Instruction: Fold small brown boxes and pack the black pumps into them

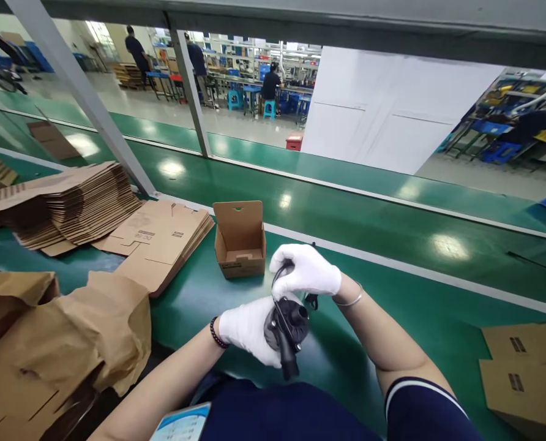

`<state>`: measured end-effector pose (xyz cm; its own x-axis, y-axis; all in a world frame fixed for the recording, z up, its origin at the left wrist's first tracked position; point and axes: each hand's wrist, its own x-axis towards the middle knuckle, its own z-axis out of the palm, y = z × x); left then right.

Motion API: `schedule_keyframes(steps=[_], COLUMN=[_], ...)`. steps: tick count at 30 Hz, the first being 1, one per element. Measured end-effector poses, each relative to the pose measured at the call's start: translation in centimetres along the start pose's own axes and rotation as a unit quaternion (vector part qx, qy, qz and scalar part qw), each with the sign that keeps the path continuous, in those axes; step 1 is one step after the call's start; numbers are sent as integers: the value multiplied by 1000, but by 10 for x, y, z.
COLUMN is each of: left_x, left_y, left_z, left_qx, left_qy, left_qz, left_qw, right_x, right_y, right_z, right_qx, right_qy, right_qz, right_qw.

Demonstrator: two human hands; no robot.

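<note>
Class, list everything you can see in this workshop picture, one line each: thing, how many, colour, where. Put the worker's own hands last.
open carton: one, brown, upright on the belt beyond the hands
fanned carton stack: one, brown, far left
low carton stack: one, brown, just left of the open carton
crumpled paper: one heap, brown, near left
flat cartons: at least two, brown, near right
belt: one, green, under it all
red box: one, red, on the floor behind
background workers: at least three, dark clothes, at far benches
black part: one, black and grey, in the left hand
black cable: one, black, running from the part up into the right hand
left hand: one, white glove, gripping the part
right hand: one, white glove, closed on the cable
</note>
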<state>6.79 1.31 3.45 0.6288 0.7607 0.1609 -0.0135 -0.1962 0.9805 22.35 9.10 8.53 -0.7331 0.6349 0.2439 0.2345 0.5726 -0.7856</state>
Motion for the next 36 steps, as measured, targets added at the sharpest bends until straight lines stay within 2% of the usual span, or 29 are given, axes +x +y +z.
schedule_keyframes(steps=[2,3,7,9,11,13,16,18,21,24,26,28,31,34,36], left_x=[-3,-5,-16,-19,-20,-17,-11,-8,-12,-32,-48,-59,-61,-47,-33], left_y=[2,2,-6,-11,-16,-20,-23,-20,-11,-10,-22,-43,-74,-87,-87], left_z=[1,1,1,0,-1,0,3,3,-9,-46,-81,-114,-145,-147,-140], left_qx=[95,135,203,197,196,200,198,214,268,303,301,291,280,226,188], left_qy=[-13,-5,217,306,371,416,457,458,388,338,371,384,338,276,281], left_qz=[28,27,-9,7,29,35,37,43,44,94,131,75,-28,-12,22], left_qw=[995,990,955,931,907,887,866,862,881,886,869,873,898,934,941], right_x=[-1,-4,-27,-38,-44,-45,-41,-40,-42,-47,-48,-49,-49,-51,-48], right_y=[11,15,22,21,17,13,9,11,26,48,61,67,65,57,49], right_z=[9,11,11,13,18,27,40,44,43,37,34,32,31,21,7], right_qx=[38,34,-26,-52,-77,-108,-132,-91,71,304,408,435,417,400,355], right_qy=[-28,-21,69,61,13,-7,52,104,169,196,192,201,243,258,228], right_qz=[66,76,46,-12,-73,-86,-31,-5,30,77,88,95,99,58,29], right_qw=[997,996,996,997,994,990,989,990,983,929,888,873,870,878,906])
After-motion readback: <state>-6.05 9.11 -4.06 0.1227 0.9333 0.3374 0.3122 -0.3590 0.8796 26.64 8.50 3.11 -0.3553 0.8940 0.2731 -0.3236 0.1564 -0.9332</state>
